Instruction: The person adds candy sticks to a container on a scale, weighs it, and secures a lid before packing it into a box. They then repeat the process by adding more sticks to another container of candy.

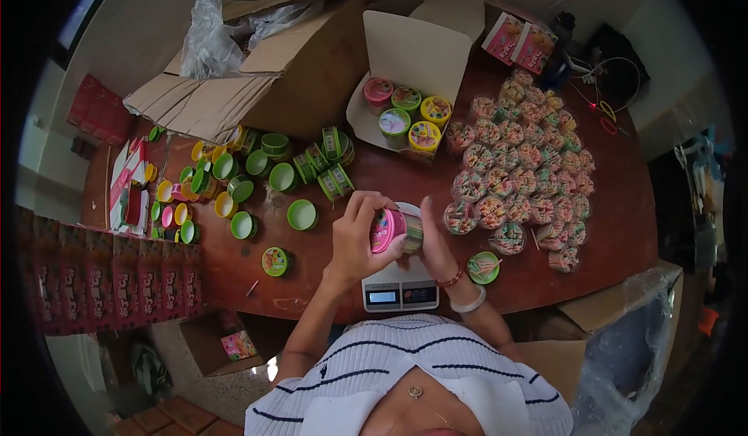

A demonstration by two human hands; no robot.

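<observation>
My left hand [354,237] is closed round a tub with a pink lid [383,231], tilted so that its lid faces left. Thin sticks seem to show through the tub's side. My right hand [436,245] is at the base end of this tub with its thumb stretched out, and some of its fingers are hidden. Beneath both hands stands a white digital scale [401,296] with a lit display. A green dish with several sticks [483,268] lies to the right of my right hand. On the left is a closed green tub with a printed lid [275,261].
Many clear cups of coloured sticks [518,175] cover the right of the table. Green, yellow and pink empty tubs [241,187] are scattered left. An open white box [417,46] holds several lidded tubs. A large cardboard box [312,70] stands behind. Scissors [609,120] lie far right.
</observation>
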